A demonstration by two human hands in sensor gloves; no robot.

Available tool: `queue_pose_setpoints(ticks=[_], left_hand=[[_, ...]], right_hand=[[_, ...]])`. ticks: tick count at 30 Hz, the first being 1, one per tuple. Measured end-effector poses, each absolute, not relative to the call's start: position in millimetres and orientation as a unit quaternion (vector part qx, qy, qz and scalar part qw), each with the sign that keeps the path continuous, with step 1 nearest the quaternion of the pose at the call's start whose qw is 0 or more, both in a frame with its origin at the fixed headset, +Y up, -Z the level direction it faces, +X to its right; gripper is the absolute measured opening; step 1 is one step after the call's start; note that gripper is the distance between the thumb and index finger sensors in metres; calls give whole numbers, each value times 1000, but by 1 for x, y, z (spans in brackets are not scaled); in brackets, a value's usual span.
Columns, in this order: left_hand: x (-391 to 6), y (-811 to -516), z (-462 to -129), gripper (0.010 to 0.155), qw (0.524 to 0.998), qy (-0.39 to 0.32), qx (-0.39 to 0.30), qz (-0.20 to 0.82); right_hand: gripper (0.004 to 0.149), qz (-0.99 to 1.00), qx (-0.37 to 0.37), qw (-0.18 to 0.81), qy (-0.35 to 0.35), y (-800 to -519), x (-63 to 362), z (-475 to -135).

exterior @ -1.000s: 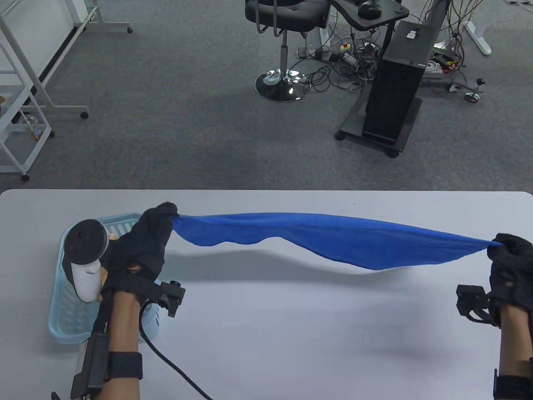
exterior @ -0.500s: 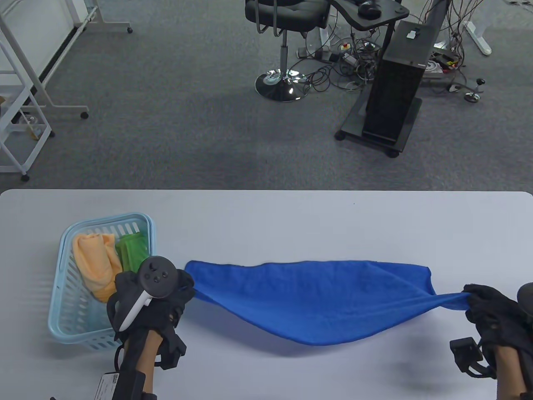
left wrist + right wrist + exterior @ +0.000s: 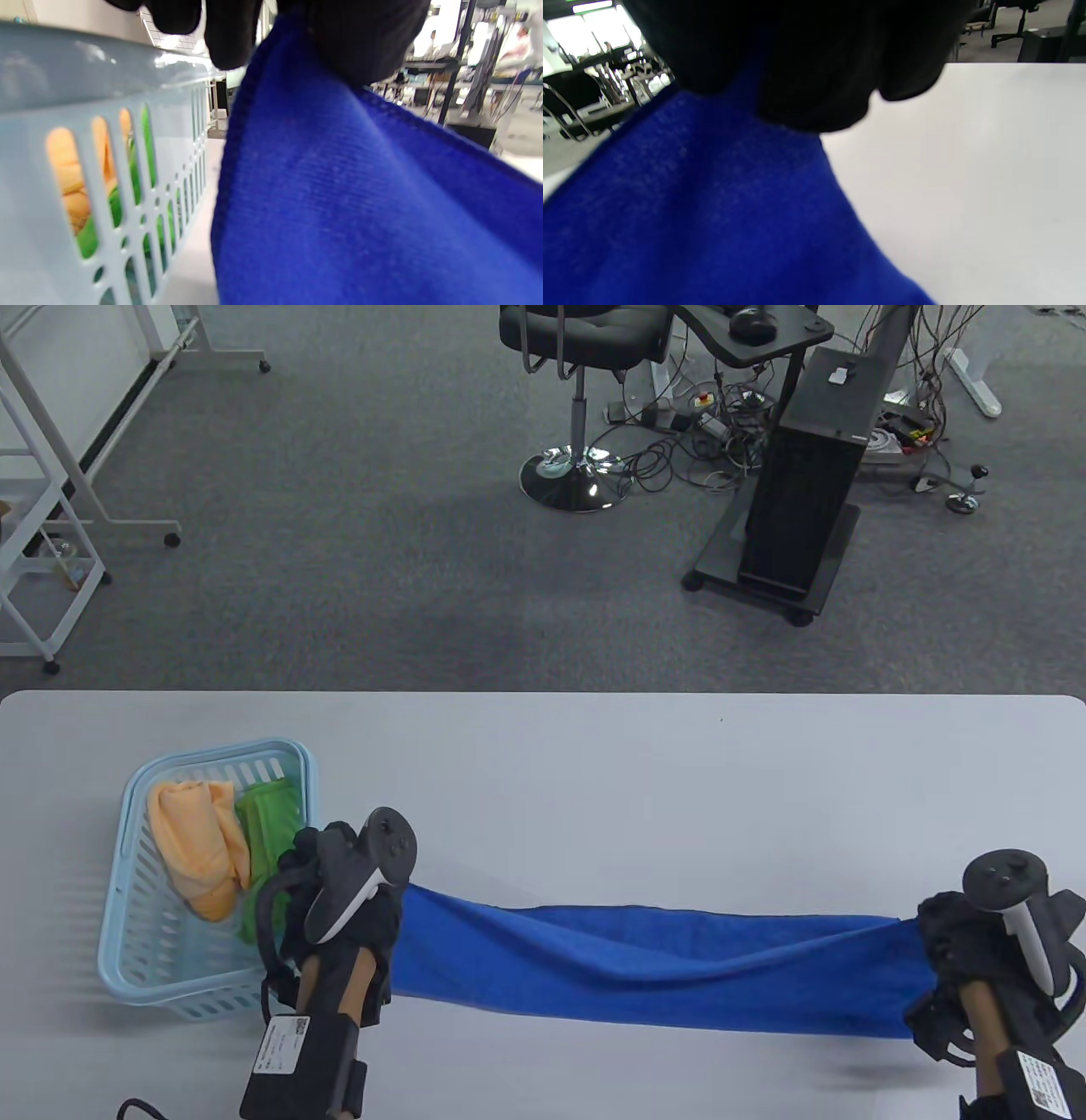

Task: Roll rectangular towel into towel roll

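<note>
A blue rectangular towel [image 3: 662, 967] lies stretched left to right near the front of the white table [image 3: 594, 763]. My left hand [image 3: 356, 908] grips its left end, beside the basket. My right hand [image 3: 959, 950] grips its right end near the table's right edge. The towel sags in soft folds between the hands. In the left wrist view the towel [image 3: 360, 203] hangs from my gloved fingers [image 3: 365, 42]. In the right wrist view the towel [image 3: 691, 220] fills the lower left under my glove [image 3: 806, 63].
A light blue plastic basket [image 3: 136, 967] stands at the left, holding an orange cloth [image 3: 195, 840] and a green cloth [image 3: 267, 823]. The basket's slotted wall [image 3: 85, 178] is close to my left hand. Beyond the table's far edge are an office chair [image 3: 585, 339] and a black stand [image 3: 806, 500].
Both hands have come down and toward the front edge with the towel. It was held stretched in the air a second ago; now it lies low along the table's front.
</note>
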State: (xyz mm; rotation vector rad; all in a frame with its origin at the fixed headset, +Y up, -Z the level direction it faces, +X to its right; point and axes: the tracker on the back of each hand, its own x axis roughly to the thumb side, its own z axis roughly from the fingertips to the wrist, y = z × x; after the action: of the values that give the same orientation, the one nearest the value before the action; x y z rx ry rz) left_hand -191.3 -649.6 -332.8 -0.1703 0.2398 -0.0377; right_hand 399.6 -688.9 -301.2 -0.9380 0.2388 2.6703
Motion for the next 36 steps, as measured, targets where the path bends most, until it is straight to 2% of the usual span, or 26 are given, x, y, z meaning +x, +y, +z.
queue_pose_setpoints(ticks=[4,8,14,17,22,24,26,27,31,36], left_hand=[[-183,-658,-350,45,985,132,-103,-47],[-178,-660,-358,54,980,137,-120,-78],[-178,-638,-353,65,982,138,-101,-77],[-166,-626,-343,68,989,104,-78,-66],[-109,-626,-317,64,999,-10,-33,-29],[-83,-637,-306,60,998,-57,-21,13],[-56,-659,-294,44,996,-75,-23,48],[-47,-669,-290,41,995,-79,-27,48],[-21,-727,-282,40,987,-102,-95,79],[-4,-755,-276,42,985,-112,-55,121]], right_hand=[[48,931,-328,138,77,-699,399,-311],[62,925,-341,131,103,-701,401,-314],[69,928,-346,96,94,-684,401,-309],[69,935,-333,94,76,-674,392,-307],[71,955,-250,142,70,-670,344,-313],[70,962,-201,163,83,-677,313,-319],[68,969,-160,166,90,-687,283,-324],[67,972,-140,163,97,-694,268,-327],[63,979,-88,137,119,-725,215,-335],[62,984,-52,115,126,-753,175,-345]])
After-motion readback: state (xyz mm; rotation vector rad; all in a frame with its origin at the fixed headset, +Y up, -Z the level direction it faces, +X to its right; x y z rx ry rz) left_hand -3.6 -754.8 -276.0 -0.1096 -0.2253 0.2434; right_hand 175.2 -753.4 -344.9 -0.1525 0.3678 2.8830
